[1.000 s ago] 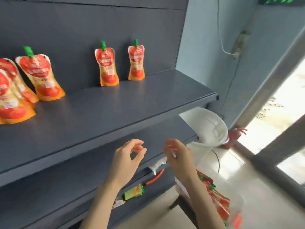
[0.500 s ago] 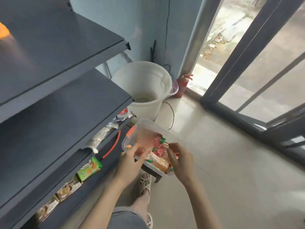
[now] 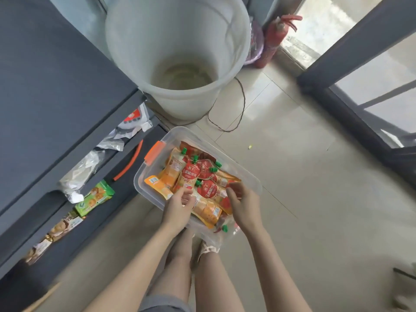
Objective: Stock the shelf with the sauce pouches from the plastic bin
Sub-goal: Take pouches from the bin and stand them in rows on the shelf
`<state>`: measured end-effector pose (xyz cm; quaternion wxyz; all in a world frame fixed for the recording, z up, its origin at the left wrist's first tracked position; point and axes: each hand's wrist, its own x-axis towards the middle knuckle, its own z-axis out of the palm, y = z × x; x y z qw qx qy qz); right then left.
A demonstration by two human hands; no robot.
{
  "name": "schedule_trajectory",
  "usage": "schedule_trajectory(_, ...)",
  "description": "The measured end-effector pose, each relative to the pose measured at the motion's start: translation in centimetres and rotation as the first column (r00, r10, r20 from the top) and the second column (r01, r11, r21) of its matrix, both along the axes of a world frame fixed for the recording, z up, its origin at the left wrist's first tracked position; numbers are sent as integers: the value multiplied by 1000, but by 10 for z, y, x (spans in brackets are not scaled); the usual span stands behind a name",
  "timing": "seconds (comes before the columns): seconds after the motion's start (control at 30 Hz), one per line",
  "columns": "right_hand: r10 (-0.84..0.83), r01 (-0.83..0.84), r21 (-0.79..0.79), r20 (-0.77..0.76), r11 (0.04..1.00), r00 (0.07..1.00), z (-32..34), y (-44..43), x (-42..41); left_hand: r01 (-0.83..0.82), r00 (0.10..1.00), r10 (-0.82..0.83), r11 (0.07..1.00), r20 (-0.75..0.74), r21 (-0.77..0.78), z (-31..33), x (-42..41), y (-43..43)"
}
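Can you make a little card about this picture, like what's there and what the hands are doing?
Place: beside a grey shelf
Bin: clear plastic bin, orange latch, no lid on
Inside: sauce pouches, red and orange, green caps
Hands: left hand and right hand both down among the pouches; grip unclear
Nearby: white bucket, red fire extinguisher

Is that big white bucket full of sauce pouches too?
No, the bucket holds none; the pouches lie in the clear bin beside it.
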<state>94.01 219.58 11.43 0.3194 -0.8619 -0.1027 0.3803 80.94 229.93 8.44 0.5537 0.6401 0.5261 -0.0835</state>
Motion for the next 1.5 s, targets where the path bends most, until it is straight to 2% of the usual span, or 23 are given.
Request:
schedule_trajectory(0.13, 84, -87, -70, -55, 994, 995, -66, 15, 18, -63, 991, 62, 998, -121, -6, -64, 19, 9)
schedule_trajectory(0.33, 215, -229, -109, -129, 967, 968, -163, 37, 33, -177, 935, 204, 977, -290, 116, -148, 31, 12)
schedule_trajectory(0.43, 241, -263, -121, -172, 957, 955, -204, 45, 35, -178, 907, 226, 971, -356, 163, -177, 35, 11)
schedule_trajectory(0.63, -53, 25, -128, -224, 991, 973, -246, 49, 27, -106, 882, 196, 969, -429, 224, -214, 34, 11)
schedule_trajectory(0.73, -166, 142, -122, -215, 982, 963, -252, 50, 22, -131, 869, 239, 956, -433, 264, -220, 31, 22)
schedule_trajectory(0.83, -174, 153, -129, -167, 980, 971, -260, 54, 18, -117, 876, 230, 954, -425, 276, -220, 29, 28)
schedule_trajectory(1.0, -145, 128, -141, -125, 982, 981, -268, 59, 8, 21, 856, 150, 946, -494, 322, -217, 33, 15)
schedule_trajectory(1.1, -162, 149, -105, -122, 983, 979, -262, 60, 9, 62, 872, 126, 931, -473, 361, -216, 34, 6)
schedule_trajectory(1.27, -118, 121, -1, -217, 993, 969, -243, 50, 8, -35, 901, 167, 947, -399, 319, -220, 22, 14)
schedule_trajectory(1.37, -101, 119, 72, -220, 990, 970, -225, 41, 14, -123, 934, 211, 947, -287, 296, -216, 17, 14)
schedule_trajectory(1.5, 13, 25, 213, -174, 977, 985, -188, 30, 33, -249, 946, 300, 914, -121, 320, -186, 20, 14)
